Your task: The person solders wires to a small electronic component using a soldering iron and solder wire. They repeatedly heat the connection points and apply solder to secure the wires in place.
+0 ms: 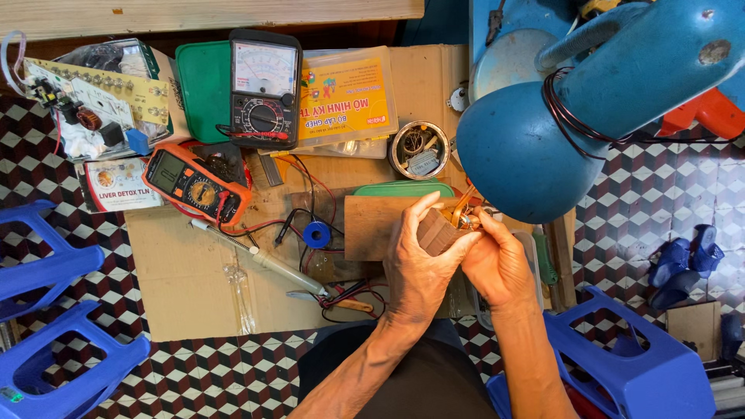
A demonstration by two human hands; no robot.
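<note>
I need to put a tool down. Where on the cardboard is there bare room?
Bare cardboard lies below the orange multimeter, left of the solder sucker. Crowded: the red wires near the left hand, and the top row around the analog meter.

Brown block [436, 230] mostly hidden by left hand [419, 268]; blue stool [54, 326] cut off at 9 o'clock; tin [419, 150] contents too small.

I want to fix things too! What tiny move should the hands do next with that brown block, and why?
Probably keep the left hand steady on the brown block while the right hand nudges the copper wire, since both hands already meet there, right under the blue lamp.
</note>
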